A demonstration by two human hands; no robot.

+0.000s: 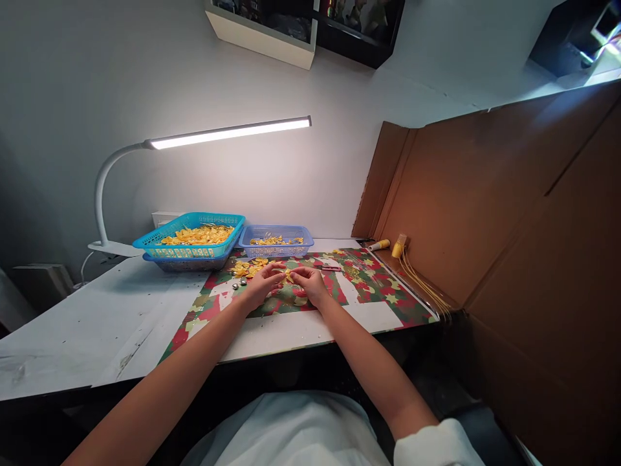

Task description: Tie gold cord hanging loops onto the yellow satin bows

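Note:
Over the patterned sheet on the table, my left hand (263,285) and my right hand (311,285) come close together with fingertips pinched. Between them is a small yellow piece (289,276), like a bit of ribbon or petal; its exact kind is too small to tell. Both hands appear closed on it. Left of my left hand lie two small round silver pieces (235,286). Behind it is a loose pile of yellow pieces (250,266). A thin tool with pinkish handles (328,268) rests just beyond my right hand.
A turquoise basket (189,251) full of yellow pieces stands at the back left, stacked on another. Beside it is a periwinkle basket (276,250). A lit lamp (233,133) reaches overhead. Cardboard (485,194) walls the right side, near yellow cords (424,278) and a yellow spool (398,247).

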